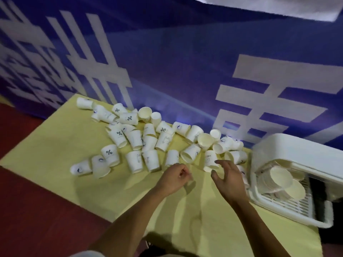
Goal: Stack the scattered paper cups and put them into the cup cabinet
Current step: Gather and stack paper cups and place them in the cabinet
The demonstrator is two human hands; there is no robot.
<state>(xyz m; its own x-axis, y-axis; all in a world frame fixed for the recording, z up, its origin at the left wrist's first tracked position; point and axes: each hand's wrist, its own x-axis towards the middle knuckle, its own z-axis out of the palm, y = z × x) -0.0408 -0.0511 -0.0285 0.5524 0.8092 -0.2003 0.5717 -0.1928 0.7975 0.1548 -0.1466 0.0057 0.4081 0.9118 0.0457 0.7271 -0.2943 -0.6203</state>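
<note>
Several white paper cups (149,141) lie scattered across the yellow table (55,138), some upright, some upside down, some on their sides. The white cup cabinet (300,151) stands at the right with stacked cups (280,179) lying in its open front. My left hand (176,178) hovers low just in front of an upside-down cup (172,157), fingers loosely curled and holding nothing. My right hand (229,178) has its fingers spread right beside another upside-down cup (210,162), fingertips close to it but not gripping.
A blue banner with large white characters (185,62) hangs behind the table. Red floor (27,210) shows at the left and in front. The cabinet's white slotted tray (297,206) juts toward the table's near right edge.
</note>
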